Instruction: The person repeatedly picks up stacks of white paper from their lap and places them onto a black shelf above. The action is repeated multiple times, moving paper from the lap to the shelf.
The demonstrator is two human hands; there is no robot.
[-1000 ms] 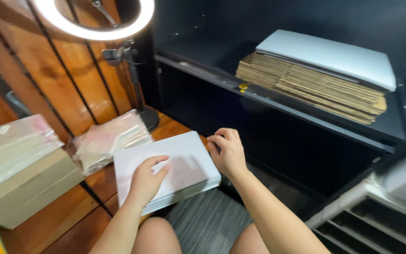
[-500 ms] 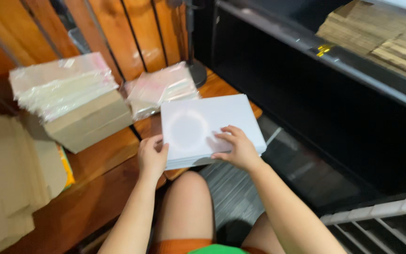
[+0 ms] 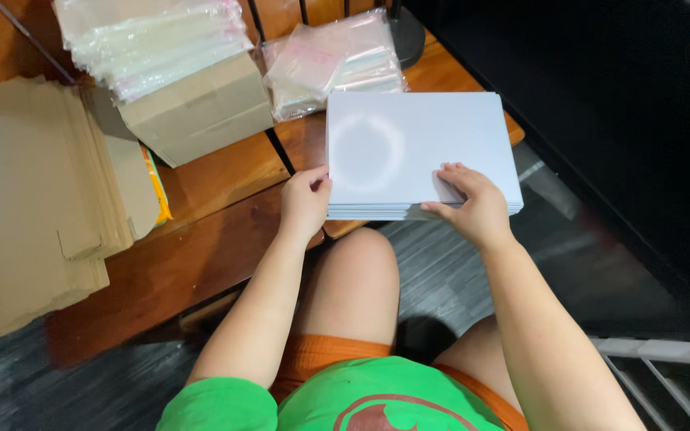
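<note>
Shifted since half a second ago: left hand (image 3: 307, 201) slid from the near edge of the stack of white sheets (image 3: 418, 152) up to its near-left corner, right hand (image 3: 473, 203) moved along the near edge toward the right corner, and the stack now squared nearer to the body.

Left hand: forearm rising from lower left, wrist straight, fingers curled loosely, fingertips pressed against the stack's left side at the near corner, thumb tucked on top of the edge. Pinching that corner narrowly rather than lifting it.

Right hand: forearm coming in from lower right, wrist bent slightly inward, palm down, fingers spread flat over the top sheet near the front edge, thumb wrapped below the stack's near side. Clamped on the stack between thumb and fingers.

Stack lying flat on the wooden bench (image 3: 201, 231), its near edge overhanging the bench above a bare knee, a pale ring of reflected light on the top sheet.

Just behind the stack, touching its far-left corner: loose pile of clear plastic sleeves (image 3: 333, 60). Farther left: cardboard box (image 3: 197, 112) with more clear bags (image 3: 153, 40) heaped on top. Far left: pile of flat brown cardboard mailers (image 3: 25, 207) resting partly on the bench. Right of the stack: dark cabinet front (image 3: 600, 120). Bottom right: white wire rack (image 3: 664, 359).
</note>
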